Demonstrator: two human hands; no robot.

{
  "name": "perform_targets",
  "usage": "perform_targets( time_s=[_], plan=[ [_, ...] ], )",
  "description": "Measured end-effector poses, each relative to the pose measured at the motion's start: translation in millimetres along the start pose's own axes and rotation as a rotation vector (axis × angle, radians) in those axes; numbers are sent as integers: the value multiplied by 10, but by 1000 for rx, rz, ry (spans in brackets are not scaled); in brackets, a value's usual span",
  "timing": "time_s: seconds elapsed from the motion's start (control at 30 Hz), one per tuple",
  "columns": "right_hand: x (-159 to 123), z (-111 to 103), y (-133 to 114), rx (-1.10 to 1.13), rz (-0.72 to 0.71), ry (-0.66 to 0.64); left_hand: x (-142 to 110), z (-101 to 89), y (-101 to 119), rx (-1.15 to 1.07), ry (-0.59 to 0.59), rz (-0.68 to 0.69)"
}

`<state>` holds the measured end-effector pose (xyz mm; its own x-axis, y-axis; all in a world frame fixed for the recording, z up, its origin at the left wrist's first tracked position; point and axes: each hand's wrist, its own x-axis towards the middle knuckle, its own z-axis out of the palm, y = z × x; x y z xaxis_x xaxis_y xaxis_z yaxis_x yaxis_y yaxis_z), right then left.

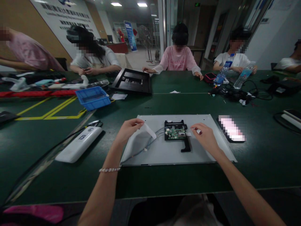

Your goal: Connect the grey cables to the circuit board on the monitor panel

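A white strip, tape or paper (150,131), hangs from the pinched fingertips of my left hand (130,128), over the left part of a flat light-grey panel (199,153). In the panel's middle lies a black plastic bracket (186,146) with a green circuit board (177,134) in it. Grey-blue cables (148,144) run from the board toward the panel's lower left corner. Just right of the bracket, my right hand (204,135) has its fingers curled and closed over the panel. Whatever may be between those fingertips is too small to name.
Left of the panel lies a white power bank (80,144) with a cable; a phone (231,128) lies to the right. Farther back are a blue bin (92,98), a black frame (133,81) and bottles (223,70). Several people sit across the green table (164,182).
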<state>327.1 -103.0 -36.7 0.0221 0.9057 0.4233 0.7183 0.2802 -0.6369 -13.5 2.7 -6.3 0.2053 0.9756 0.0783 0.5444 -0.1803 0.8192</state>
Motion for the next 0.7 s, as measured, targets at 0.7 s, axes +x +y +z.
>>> perform_targets(
  time_s=[0.7],
  plan=[
    [36,744,-969,-207,-652,-413,-36,207,-59,326,83,163]
  ],
)
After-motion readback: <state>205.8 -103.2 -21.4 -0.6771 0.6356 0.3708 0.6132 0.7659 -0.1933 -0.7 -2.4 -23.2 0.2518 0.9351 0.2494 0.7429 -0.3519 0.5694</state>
